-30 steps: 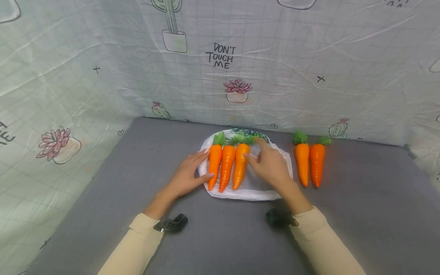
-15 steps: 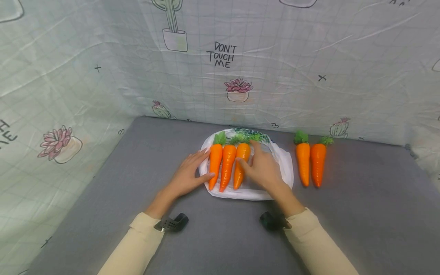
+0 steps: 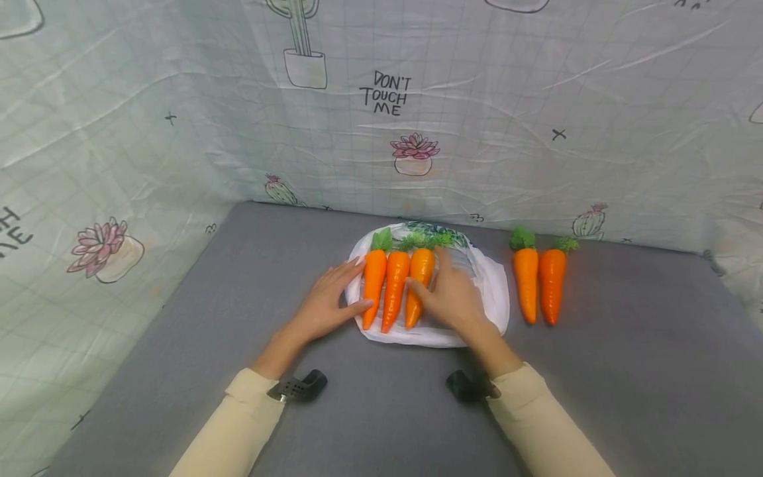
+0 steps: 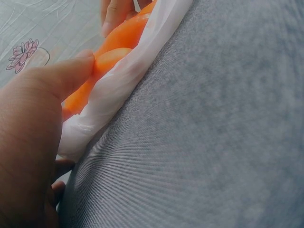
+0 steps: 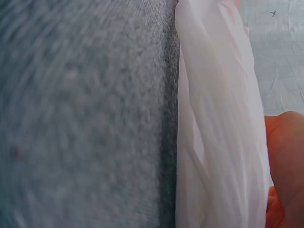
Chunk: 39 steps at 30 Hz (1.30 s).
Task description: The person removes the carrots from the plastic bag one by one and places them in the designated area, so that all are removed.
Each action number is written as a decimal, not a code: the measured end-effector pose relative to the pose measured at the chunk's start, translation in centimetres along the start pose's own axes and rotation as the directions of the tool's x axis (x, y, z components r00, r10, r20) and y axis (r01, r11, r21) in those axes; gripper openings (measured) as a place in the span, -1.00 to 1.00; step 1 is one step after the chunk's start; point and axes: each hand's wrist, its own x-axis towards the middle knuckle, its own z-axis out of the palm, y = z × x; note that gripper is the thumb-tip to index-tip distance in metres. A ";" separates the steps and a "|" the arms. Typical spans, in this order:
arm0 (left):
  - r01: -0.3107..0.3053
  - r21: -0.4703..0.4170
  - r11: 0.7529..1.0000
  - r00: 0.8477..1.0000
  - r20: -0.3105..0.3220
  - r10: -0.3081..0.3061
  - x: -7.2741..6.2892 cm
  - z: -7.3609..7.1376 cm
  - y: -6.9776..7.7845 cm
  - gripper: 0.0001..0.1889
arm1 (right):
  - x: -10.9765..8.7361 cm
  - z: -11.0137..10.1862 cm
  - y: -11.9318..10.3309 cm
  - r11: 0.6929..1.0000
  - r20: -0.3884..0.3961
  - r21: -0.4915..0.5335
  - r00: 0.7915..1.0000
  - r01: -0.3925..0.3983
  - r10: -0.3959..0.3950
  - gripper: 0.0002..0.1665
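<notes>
On the grey counter (image 3: 369,417) lies a white plastic bag (image 3: 498,285), rim spread. At the bag's left edge, the left hand (image 3: 328,297) is open, thumb touching the left carrot (image 3: 373,275). Near the bag's middle, the right hand (image 3: 456,297) appears to pinch the right carrot (image 3: 422,264); the middle carrot (image 3: 396,285) lies inside the bag too. Right of the bag lie two outer carrots (image 3: 527,285). Loading the bag seems in hand; next calls for releasing the right carrot cleanly, without disturbing the bag.
</notes>
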 end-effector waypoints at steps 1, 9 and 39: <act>-0.001 0.000 1.000 1.000 -0.001 0.001 0.0 0.0 0.0 -0.21 | 0.0 0.1 0.0 1.000 0.002 0.004 1.000 -0.006 0.006 0.05; -0.002 -0.002 1.000 1.000 -0.002 0.002 0.1 -0.1 0.2 -0.21 | -0.3 1.5 0.4 0.998 -0.047 0.062 0.999 -0.006 0.009 0.13; 0.007 -0.016 1.000 1.000 -0.005 -0.007 -0.1 -0.2 0.6 -0.22 | -0.2 2.2 0.1 0.988 -0.077 0.115 0.991 -0.100 0.110 -0.02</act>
